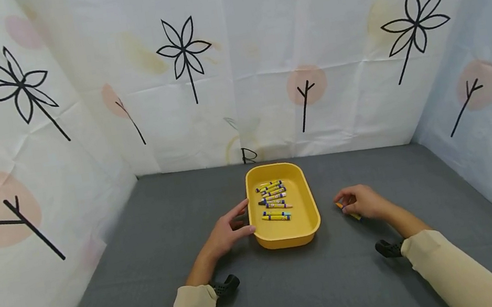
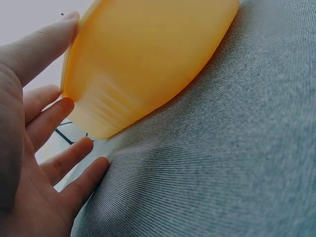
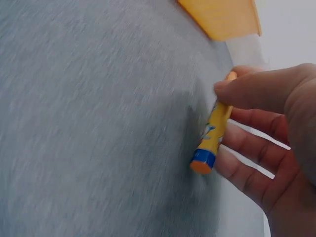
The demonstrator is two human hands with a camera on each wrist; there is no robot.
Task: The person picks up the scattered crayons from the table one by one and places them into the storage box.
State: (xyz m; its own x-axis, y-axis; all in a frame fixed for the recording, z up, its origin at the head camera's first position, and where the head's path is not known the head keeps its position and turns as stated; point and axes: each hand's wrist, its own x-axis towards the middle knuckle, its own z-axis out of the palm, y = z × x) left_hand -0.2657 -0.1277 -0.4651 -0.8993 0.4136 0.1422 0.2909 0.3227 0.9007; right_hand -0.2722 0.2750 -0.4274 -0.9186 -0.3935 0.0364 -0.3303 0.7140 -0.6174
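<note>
A yellow plastic tray [image 1: 302, 201] stands on the grey table, with several yellow-wrapped crayons [image 1: 275, 206] lying in it. At its left side is my left hand [image 1: 223, 235], fingers spread and fairly straight. In the left wrist view, the thumb rests at the tray's rim and fingertips touch or sit close to the outer wall [image 2: 148, 54]. To the right of the tray, my right hand [image 1: 368, 202] pinches an orange crayon [image 3: 216, 129] between thumb and fingers. This crayon has a yellow wrapper with a blue band, and is tilted just over the tabletop.
The grey tabletop [image 1: 342, 287] extends around the tray on every side. White cloth walls [image 1: 253, 41] with printed flowers and trees enclose the back and both sides. Each wrist wears a black strap device [image 1: 389, 248].
</note>
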